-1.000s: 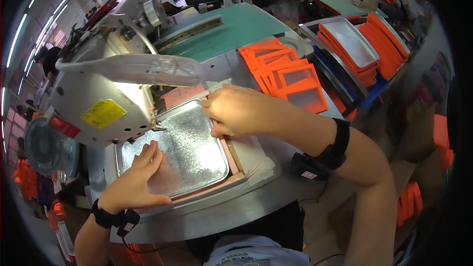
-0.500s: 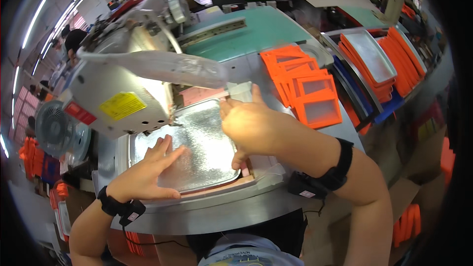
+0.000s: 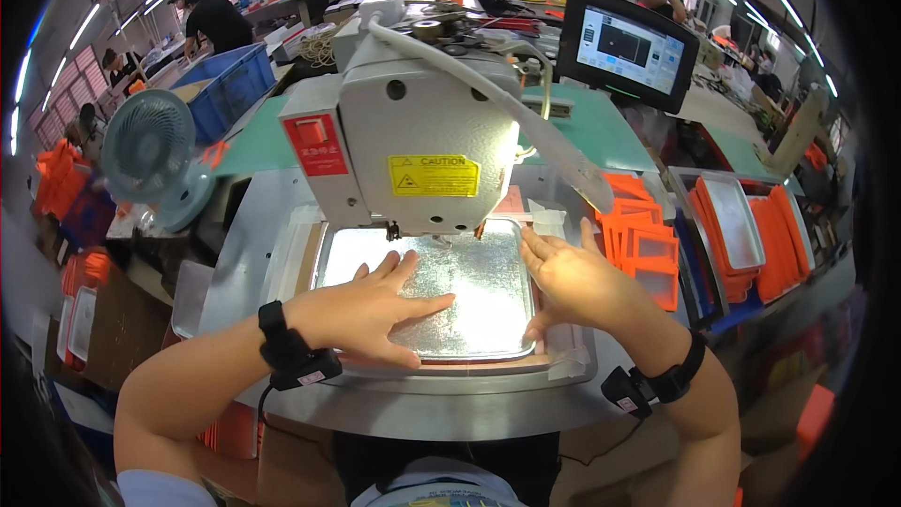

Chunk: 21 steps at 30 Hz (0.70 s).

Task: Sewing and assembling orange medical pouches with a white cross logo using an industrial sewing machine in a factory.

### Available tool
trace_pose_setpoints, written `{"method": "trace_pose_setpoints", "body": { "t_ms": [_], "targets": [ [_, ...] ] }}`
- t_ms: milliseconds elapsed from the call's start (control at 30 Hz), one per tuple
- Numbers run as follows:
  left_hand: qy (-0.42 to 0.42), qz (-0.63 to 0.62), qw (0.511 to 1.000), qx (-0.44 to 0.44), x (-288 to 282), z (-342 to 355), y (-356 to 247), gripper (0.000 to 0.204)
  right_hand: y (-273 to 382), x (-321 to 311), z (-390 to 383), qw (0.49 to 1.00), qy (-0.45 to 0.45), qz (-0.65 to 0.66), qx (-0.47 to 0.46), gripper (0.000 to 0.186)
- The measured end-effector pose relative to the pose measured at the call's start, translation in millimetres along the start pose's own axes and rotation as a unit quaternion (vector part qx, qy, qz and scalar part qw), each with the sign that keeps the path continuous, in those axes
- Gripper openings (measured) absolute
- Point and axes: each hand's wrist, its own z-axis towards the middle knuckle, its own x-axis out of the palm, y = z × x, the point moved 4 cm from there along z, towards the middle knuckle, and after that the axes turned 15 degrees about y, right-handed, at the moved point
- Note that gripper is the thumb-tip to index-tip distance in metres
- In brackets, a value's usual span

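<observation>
A rectangular silver foil panel (image 3: 469, 291) with rounded corners and a raised rim lies flat in a shallow frame (image 3: 450, 368) on the metal machine bed. My left hand (image 3: 361, 314) rests over the panel's left front part, fingers spread and palm down. At its right edge is my right hand (image 3: 582, 286), fingers stretched along the rim and thumb apart near the front right corner. Neither hand grips anything. The white head of an industrial sewing machine (image 3: 432, 131) overhangs the panel's far edge; its needle area is partly hidden.
Orange-edged clear window pieces (image 3: 643, 258) lie fanned out on the right. Beyond them, a bin holds stacked orange-and-silver panels (image 3: 730, 225). A control screen (image 3: 627, 47) stands behind the machine, a fan (image 3: 148, 145) at left. Other people work in the background.
The view has turned, so the machine and panel appear more head-on and farther right. Both hands stay on the panel in nearly the same places, still open.
</observation>
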Motion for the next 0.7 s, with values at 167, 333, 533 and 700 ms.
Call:
{"method": "trace_pose_setpoints", "body": {
  "t_ms": [167, 333, 533, 700],
  "targets": [
    [0.009, -0.010, 1.000, -0.008, -1.4, 1.6, -3.1, 0.086, -4.4, -0.2, -0.7, 1.000, 0.004, 0.003, -0.011, 0.117],
    [0.013, -0.021, 1.000, -0.012, -1.1, -1.2, -4.1, 0.085, -5.5, -1.4, 0.4, 0.998, 0.061, -0.027, 0.010, 0.126],
    [0.015, -0.020, 1.000, -0.012, -1.1, -1.1, -3.7, 0.086, -5.7, 3.6, -0.9, 0.999, 0.030, -0.025, -0.002, 0.126],
    [0.018, -0.020, 1.000, -0.014, -1.5, -2.7, -3.0, 0.086, -3.4, 2.7, 0.3, 0.999, 0.026, -0.019, -0.010, 0.124]
  ]
}}
